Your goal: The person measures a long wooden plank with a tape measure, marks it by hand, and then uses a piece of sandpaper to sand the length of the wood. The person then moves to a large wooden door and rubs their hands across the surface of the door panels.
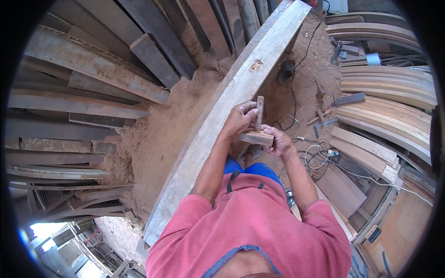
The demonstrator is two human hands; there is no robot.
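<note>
In front of my body I hold a wooden tool that looks like a marking gauge (256, 137): a thick block with a flat stick (260, 111) rising from it. My left hand (241, 116) is closed on the stick, thumb pressed against its side. My right hand (278, 141) grips the right end of the block, its fingers curled behind it. How the stick joins the block is partly hidden by my fingers. Just beneath and to the left of my hands runs a long pale wooden beam (222, 113), with a knot-like hole in its upper part.
Dark planks (88, 111) are stacked along the left, with sawdust (157, 134) between them and the beam. Curved boards (384, 116) pile up at right. A black cord (295, 109) and a pale cable (371, 178) lie on the floor near a metal square (324, 125).
</note>
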